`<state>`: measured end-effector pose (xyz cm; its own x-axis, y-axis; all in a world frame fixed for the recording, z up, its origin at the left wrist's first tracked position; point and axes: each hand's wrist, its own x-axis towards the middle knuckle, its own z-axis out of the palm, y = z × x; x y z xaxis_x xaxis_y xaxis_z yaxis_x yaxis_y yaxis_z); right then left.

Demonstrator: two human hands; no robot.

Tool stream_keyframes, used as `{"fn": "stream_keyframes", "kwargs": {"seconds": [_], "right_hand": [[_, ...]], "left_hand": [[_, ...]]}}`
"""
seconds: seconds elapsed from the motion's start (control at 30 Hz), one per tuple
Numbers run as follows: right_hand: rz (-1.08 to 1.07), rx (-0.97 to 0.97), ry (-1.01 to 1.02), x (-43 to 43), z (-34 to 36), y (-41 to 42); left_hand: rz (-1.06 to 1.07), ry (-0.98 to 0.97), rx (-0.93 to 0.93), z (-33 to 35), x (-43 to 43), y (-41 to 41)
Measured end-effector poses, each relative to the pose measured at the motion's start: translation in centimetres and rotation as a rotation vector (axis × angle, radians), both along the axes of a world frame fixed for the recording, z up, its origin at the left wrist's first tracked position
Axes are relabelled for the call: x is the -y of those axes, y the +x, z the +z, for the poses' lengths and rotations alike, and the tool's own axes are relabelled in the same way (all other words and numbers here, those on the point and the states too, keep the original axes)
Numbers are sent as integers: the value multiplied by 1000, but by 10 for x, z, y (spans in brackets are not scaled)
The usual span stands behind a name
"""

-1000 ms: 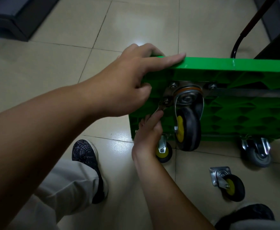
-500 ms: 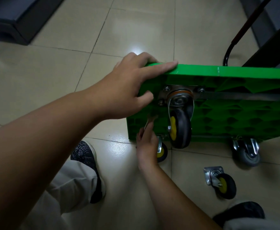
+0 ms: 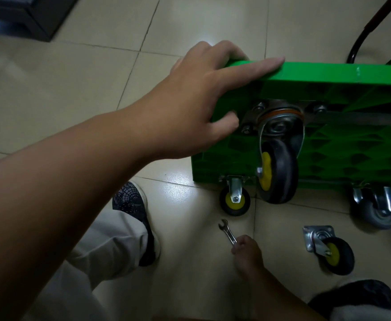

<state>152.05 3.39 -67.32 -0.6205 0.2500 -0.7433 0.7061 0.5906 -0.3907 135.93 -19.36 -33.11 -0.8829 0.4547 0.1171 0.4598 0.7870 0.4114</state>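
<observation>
A green plastic cart deck [image 3: 343,75] stands on its edge on the tiled floor, underside towards me. My left hand [image 3: 203,107] grips its top left corner, fingers over the edge and thumb on the underside. A black caster with a yellow hub [image 3: 277,170] is bolted to the underside by a metal plate [image 3: 254,119]. My right hand [image 3: 245,249] is low near the floor and holds a small metal wrench [image 3: 227,231] by its end, its open jaw pointing up and left.
A loose black and yellow caster [image 3: 329,249] lies on the floor at the right. A second yellow-hub caster [image 3: 235,200] and a grey caster [image 3: 379,209] sit at the deck's lower edge. My shoe [image 3: 134,216] is at the left. The cart's dark handle [image 3: 361,40] rises behind.
My right hand has come away from the bolt on the caster plate and dropped to the floor with the wrench. My left hand stays on the deck's corner.
</observation>
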Motion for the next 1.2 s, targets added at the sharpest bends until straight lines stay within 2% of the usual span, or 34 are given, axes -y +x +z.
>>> {"fn": "stream_keyframes", "kwargs": {"seconds": [0.37,0.63,0.8,0.9,0.97,1.03,1.13,1.2], "right_hand": [[246,-40,350,-12,-30,-2],[253,19,352,-10,-14,-10],[663,100,338,-8,68,-44],[960,83,116,7,161,-57],[1093,-20,-12,19,238,-56],[1081,-205,-89,24,313,-59],[850,-716,-158,16,399,-85],[669,-1046,-111,10,433,-117]], "left_hand": [[-2,-22,-46,-3,2,-2],[-19,-21,-48,-3,2,-2],[-24,-48,-26,1,0,-3],[-6,-84,-21,5,-2,1],[16,-112,-1,8,-2,5],[20,-117,-3,13,-3,9],[80,-24,-11,20,3,8],[170,114,-6,16,14,2]]}}
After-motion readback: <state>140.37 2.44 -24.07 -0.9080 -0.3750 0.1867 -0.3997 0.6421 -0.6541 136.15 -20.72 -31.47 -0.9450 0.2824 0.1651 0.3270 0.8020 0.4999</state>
